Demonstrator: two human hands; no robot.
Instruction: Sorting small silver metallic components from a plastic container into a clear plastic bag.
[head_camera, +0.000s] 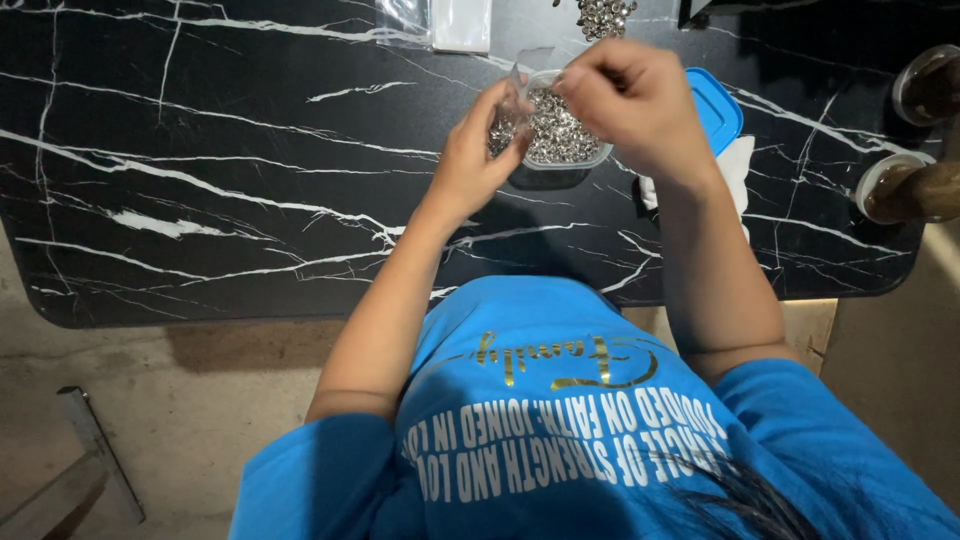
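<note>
Left hand (480, 160): fingers pinched on a small clear bag (508, 118) with silver bits showing inside; held at the left rim of the tub
Tub (560, 128): clear plastic, standing on the table, well filled with small silver metal pieces; it sits between the two hands
Right hand (635, 100): above the tub's right side; fingers closed together at the tips near the bag's mouth; whether a piece is between them I cannot tell
Lid (715, 105): blue, lying just right of the tub, partly under the right wrist; a white cloth (738, 165) beside it
Progress: judged from the full tub and the partly filled bag, bagging looks under way; most pieces remain in the tub; more clear bags (435, 22) and a loose heap of pieces (605, 14) lie at the far edge
Table (200, 170): black marble-look with white veins; two round containers (915, 135) at the right edge
Room: bare tan floor under the table; dim light
</note>
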